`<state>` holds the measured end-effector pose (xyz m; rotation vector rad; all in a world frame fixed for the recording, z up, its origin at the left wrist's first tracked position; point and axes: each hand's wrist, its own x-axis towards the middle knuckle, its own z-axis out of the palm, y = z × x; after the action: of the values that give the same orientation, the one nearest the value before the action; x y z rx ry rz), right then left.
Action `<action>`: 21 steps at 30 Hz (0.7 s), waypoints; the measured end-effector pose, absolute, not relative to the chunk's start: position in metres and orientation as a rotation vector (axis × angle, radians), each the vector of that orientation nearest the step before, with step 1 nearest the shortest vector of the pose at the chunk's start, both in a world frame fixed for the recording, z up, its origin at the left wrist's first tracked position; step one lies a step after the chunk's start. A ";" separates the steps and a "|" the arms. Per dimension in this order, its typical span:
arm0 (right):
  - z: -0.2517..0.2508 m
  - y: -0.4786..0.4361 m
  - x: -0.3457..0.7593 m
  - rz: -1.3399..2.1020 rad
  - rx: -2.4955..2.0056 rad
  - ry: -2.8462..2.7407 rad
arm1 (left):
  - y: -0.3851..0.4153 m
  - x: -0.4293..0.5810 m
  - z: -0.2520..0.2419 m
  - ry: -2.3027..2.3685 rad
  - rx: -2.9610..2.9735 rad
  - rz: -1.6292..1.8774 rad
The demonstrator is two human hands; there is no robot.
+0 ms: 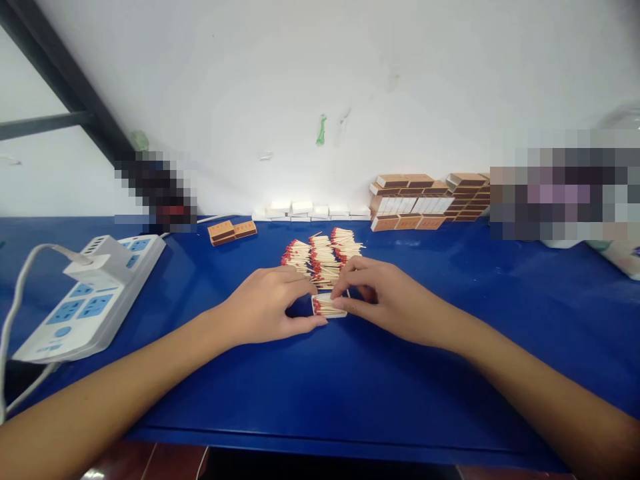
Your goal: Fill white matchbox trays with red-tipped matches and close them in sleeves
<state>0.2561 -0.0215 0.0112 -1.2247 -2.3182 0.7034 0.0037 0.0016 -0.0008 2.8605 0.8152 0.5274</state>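
Observation:
A white matchbox tray [341,315] with red-tipped matches [325,307] in it lies on the blue table in front of me. My left hand [274,301] holds the tray at its left end, thumb at the near corner and fingers at the far side. Over the tray's right end, my right hand [370,287] has thumb and fingers closed on matches there; how many is hidden. Just beyond both hands spread three piles of loose matches [324,257], heads mostly pointing left.
Against the wall stand white trays [300,211] and stacked brown matchboxes [407,221]. Two more matchboxes [233,232] lie at the back left. A white power strip [107,337] with a plugged-in adapter and cable [15,300] occupies the left side of the blue table [350,393].

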 end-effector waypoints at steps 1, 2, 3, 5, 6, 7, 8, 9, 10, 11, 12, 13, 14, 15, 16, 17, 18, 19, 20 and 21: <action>0.014 -0.020 0.261 0.690 -1.215 -2.366 | 0.001 0.004 -0.001 0.819 2.862 0.528; 0.017 -0.019 0.267 0.673 -1.229 -2.411 | 0.001 0.004 -0.001 0.822 2.864 0.528; 0.020 -0.018 0.272 0.657 -1.269 -2.450 | 0.001 0.004 0.000 0.821 2.867 0.529; 0.024 -0.016 0.284 0.651 -1.395 -2.504 | 0.001 0.004 0.000 0.814 2.873 0.535; 0.025 -0.015 0.288 0.679 -1.454 -2.523 | 0.001 0.004 0.000 0.810 2.875 0.536; 0.026 -0.015 0.292 0.726 -1.497 -2.534 | 0.001 0.004 0.000 0.809 2.875 0.537; 0.026 -0.014 0.295 0.780 -1.512 -2.541 | 0.001 0.004 0.000 0.810 2.875 0.537; 0.026 -0.014 0.296 0.825 -1.504 -2.546 | 0.001 0.003 0.000 0.814 2.874 0.533; 0.026 -0.013 0.297 0.850 -1.481 -2.546 | 0.002 0.003 0.000 0.817 2.873 0.529; 0.025 -0.013 0.297 0.854 -1.450 -2.544 | 0.001 0.003 0.001 0.821 2.872 0.523; 0.025 -0.013 0.296 0.846 -1.411 -2.548 | 0.001 0.003 0.001 0.823 2.871 0.519; 0.025 -0.012 0.295 0.839 -1.365 -2.558 | 0.001 0.004 0.001 0.822 2.871 0.518; 0.024 -0.011 0.293 0.835 -1.321 -2.569 | 0.001 0.004 0.001 0.822 2.872 0.516; 0.024 -0.011 0.292 0.836 -1.280 -2.577 | 0.001 0.004 0.001 0.823 2.874 0.513; 0.023 -0.010 0.290 0.839 -1.246 -2.580 | 0.001 0.003 0.001 0.825 2.877 0.509; 0.023 -0.009 0.289 0.839 -1.220 -2.575 | 0.001 0.003 0.001 0.826 2.880 0.508; 0.022 -0.009 0.287 0.838 -1.204 -2.566 | 0.001 0.003 0.001 0.828 2.882 0.506; 0.021 -0.008 0.286 0.837 -1.194 -2.560 | 0.001 0.003 0.000 0.829 2.881 0.506; 0.020 -0.008 0.286 0.838 -1.184 -2.560 | 0.001 0.003 0.000 0.826 2.881 0.508; 0.020 -0.007 0.285 0.839 -1.177 -2.563 | 0.002 0.003 0.000 0.822 2.881 0.513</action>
<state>0.2849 -0.0072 0.0198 -1.1767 -2.5629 0.8392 0.0030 0.0016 -0.0002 2.8811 0.8223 0.5129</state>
